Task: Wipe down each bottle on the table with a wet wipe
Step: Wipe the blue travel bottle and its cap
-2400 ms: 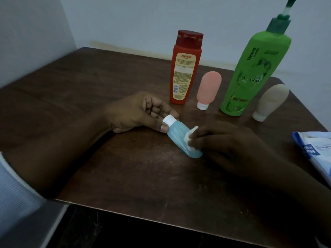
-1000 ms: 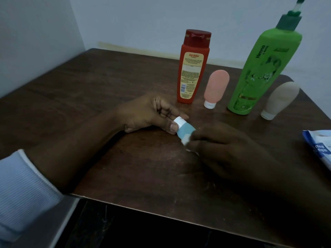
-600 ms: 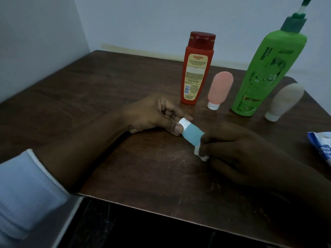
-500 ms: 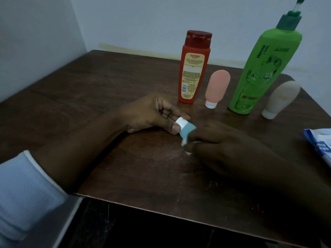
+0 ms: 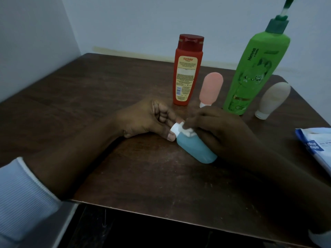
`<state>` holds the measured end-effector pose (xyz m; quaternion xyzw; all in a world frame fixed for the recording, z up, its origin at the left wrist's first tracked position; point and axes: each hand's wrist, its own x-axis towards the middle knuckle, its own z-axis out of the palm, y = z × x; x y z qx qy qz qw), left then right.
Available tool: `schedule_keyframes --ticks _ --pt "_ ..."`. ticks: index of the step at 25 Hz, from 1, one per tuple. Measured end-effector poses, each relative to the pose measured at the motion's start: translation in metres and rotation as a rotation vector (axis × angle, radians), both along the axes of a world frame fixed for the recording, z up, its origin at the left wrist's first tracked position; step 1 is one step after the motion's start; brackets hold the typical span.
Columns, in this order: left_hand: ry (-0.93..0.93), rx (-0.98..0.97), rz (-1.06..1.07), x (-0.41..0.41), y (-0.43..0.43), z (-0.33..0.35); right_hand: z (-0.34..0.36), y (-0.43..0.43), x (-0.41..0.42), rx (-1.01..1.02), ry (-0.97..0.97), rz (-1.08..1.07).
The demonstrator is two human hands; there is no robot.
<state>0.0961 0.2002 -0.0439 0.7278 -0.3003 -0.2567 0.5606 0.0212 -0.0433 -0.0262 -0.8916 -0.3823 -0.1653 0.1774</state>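
Note:
A small blue bottle [image 5: 196, 149] with a white cap lies on its side in the middle of the dark wooden table [image 5: 107, 97]. My left hand [image 5: 148, 119] pinches the cap end between thumb and fingers. My right hand [image 5: 220, 129] holds a bunched white wet wipe [image 5: 187, 130] against the bottle's neck, just below the cap. Behind them stand a red bottle [image 5: 187, 72], a pink tube [image 5: 211, 89] on its cap, a tall green pump bottle [image 5: 254, 68] and a beige tube [image 5: 273, 99].
A blue and white pack of wipes [image 5: 317, 147] lies at the table's right edge. Walls close in at the back and left. The table's front edge runs below my forearms.
My right hand has slid the wipe up along the blue bottle toward the cap, uncovering most of the body. The left hand keeps its hold on the cap.

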Motion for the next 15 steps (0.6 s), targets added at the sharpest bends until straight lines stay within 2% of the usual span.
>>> schedule_keyframes --ticks 5,10,15 --pt "0.015 0.004 0.016 0.0 -0.002 -0.001 0.009 -0.032 -0.006 0.073 0.197 -0.025" --pt "0.024 -0.019 0.005 0.0 -0.003 0.0 0.0 0.0 0.007 0.033 0.042 -0.022" --pt "0.019 -0.006 0.014 -0.001 -0.004 0.001 0.016 -0.043 -0.004 0.044 0.317 0.012"
